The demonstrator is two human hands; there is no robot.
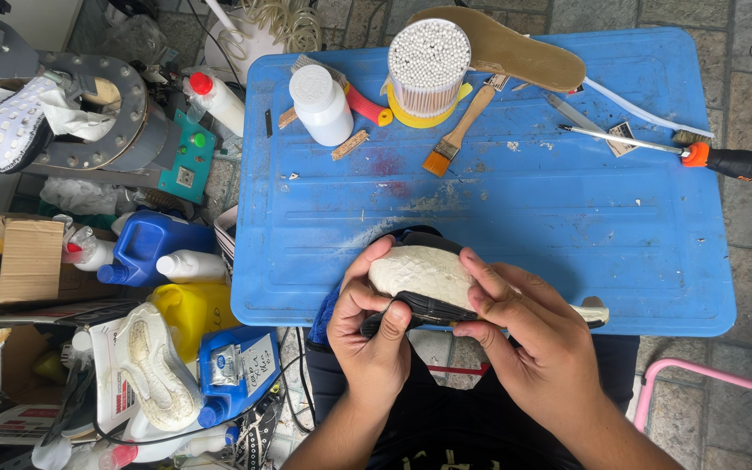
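A: Right up close, both hands are clamped on a cream-white shoe with a scaly textured upper and a black trim band (424, 283). The left hand (374, 335) grips the near end with its thumb pressed on the dark edge, and the right hand (528, 335) wraps over the other side, fingertips on the cream surface.

B: And where does it sit?

A: At the near edge of the scuffed blue plastic table (498, 218), partly over the lap. That is the risk, I'd say: squeeze unevenly and the shoe could pop out and drop to the paved floor, or the trim could shift under that thumb.

B: Containers?

A: Left of the table, low down, a yellow plastic jug (186, 315), a blue jug with a white label (238, 370) and another blue jug (151, 245), all capped, so I cannot tell the contents. Further back on the table, a white capped plastic bottle (321, 104), also closed, and a round clear tub packed with white-tipped sticks (428, 57), standing upright. Knock that tub and the sticks scatter.

B: Anything beyond?

A: A flat wooden brush with orange bristles (456, 130) and an orange-and-black-handled screwdriver (698, 155) lying at the far right, well apart from the hands.
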